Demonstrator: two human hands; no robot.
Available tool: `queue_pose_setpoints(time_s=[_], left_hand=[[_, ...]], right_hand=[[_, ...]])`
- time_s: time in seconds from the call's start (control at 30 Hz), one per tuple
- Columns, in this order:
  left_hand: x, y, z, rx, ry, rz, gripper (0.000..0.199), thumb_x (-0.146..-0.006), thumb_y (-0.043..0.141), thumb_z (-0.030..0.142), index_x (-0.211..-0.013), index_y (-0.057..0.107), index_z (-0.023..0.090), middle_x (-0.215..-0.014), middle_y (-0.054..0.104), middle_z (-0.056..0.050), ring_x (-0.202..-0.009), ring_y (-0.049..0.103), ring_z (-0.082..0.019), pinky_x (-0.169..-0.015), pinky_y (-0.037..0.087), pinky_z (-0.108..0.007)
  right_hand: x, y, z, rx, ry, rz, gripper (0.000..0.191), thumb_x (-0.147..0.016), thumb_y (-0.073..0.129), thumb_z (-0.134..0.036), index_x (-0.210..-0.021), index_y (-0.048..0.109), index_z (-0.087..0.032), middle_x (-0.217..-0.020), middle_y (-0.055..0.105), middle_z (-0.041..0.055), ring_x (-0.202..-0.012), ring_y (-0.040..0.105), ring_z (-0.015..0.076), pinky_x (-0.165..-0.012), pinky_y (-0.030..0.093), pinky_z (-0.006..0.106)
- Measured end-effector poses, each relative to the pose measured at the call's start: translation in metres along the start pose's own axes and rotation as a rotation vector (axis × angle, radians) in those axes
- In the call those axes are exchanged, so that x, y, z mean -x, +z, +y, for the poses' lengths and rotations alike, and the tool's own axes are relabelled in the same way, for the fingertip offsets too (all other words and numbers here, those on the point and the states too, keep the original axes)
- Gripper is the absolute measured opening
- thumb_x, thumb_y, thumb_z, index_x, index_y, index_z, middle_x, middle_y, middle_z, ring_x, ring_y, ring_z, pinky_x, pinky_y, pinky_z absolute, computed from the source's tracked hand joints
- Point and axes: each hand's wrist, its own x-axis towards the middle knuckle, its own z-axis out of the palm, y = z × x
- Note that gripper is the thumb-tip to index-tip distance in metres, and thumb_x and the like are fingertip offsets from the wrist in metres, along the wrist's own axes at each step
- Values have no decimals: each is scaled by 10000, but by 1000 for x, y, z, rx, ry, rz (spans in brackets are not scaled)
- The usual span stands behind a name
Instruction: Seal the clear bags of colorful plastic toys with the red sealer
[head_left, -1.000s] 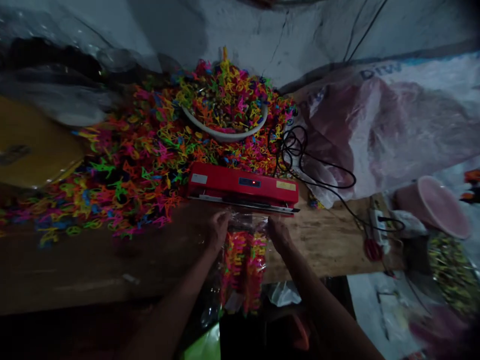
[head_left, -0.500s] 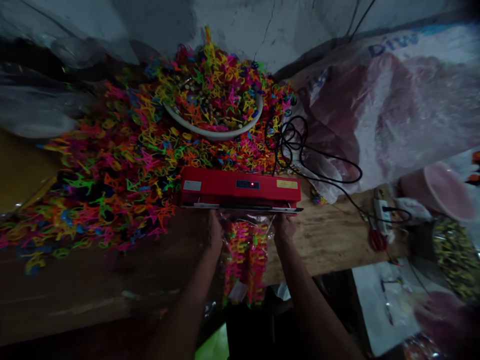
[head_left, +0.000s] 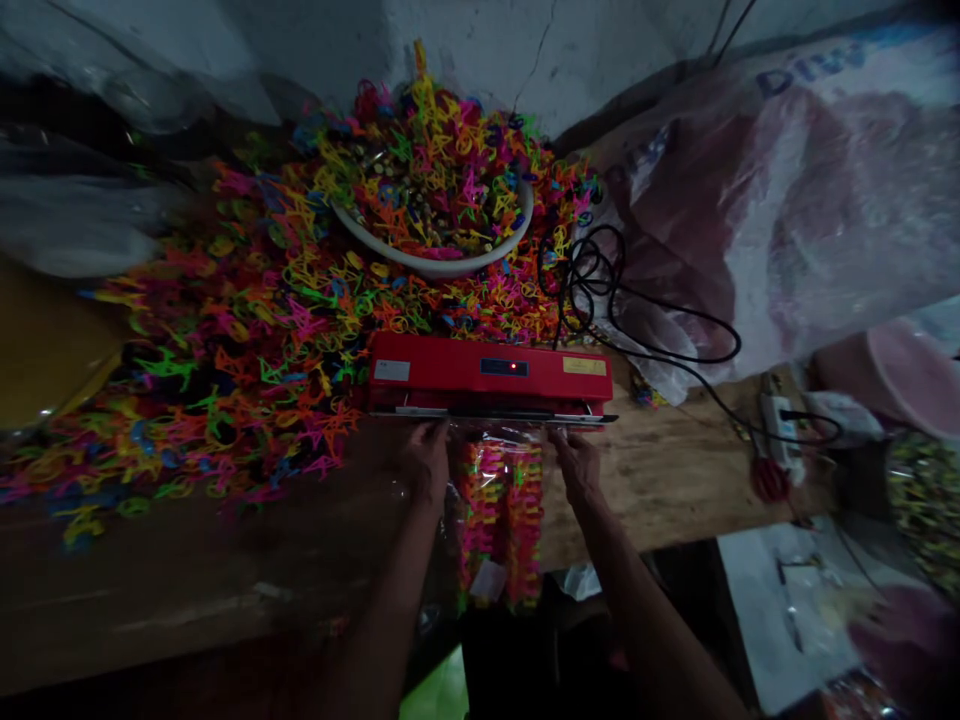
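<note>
A red heat sealer (head_left: 454, 362) with a lit red light stands on the wooden bench. Just below its front edge is a clear plastic bag (head_left: 501, 520), packed with two rows of bright pink, orange and yellow plastic pieces and a small pale label. My left hand (head_left: 427, 462) pinches the bag's upper left corner, close to the sealer's black bar. At the upper right corner, my right hand (head_left: 579, 466) is closed on the bag in the same way. The bag's mouth reaches up to the bar; whether its edge lies inside the sealer is too dark to make out.
Loose colourful plastic pieces (head_left: 247, 330) cover the bench's left and back. A white basin (head_left: 442, 268) heaped with them stands behind the sealer. A black cable (head_left: 675, 355) runs right to a power strip (head_left: 780, 430). Large plastic sacks (head_left: 810, 200) lie at the back right.
Both hands have drawn back slightly from the sealer, so more of their fingers shows below its bar. The whole view has shifted a little.
</note>
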Motion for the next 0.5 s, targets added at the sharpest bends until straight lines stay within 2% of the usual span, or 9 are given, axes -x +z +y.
queue_pose_setpoints(time_s=[0.1,0.2,0.37,0.5], left_hand=[[-11,0,3,11,-12,53,305,-651,650,460,-696,652,159,-639,646,-24,-609,568,-150,-629,420,-254],[-15,3,3,1,-12,113,302,-651,653,454,-690,647,154,-649,651,-26,-625,571,-156,-635,416,-256],[-9,10,2,11,8,150,356,-717,605,481,-835,668,151,-760,687,-42,-681,596,-163,-647,440,-257],[1,10,3,11,53,100,323,-787,540,444,-904,660,168,-821,701,-44,-725,625,-168,-662,460,-256]], right_hand=[[-8,17,3,-83,58,63,555,-635,615,-654,-712,669,-108,-527,512,14,-516,402,123,-506,283,256],[-14,31,7,-147,80,157,487,-635,615,-620,-658,632,-134,-504,479,-10,-497,382,110,-499,287,250],[-18,44,9,-210,74,284,415,-683,585,-562,-643,601,-149,-570,520,-7,-554,456,121,-537,350,243],[-9,33,4,-152,45,207,444,-732,533,-582,-679,600,-146,-605,562,20,-561,460,132,-556,359,262]])
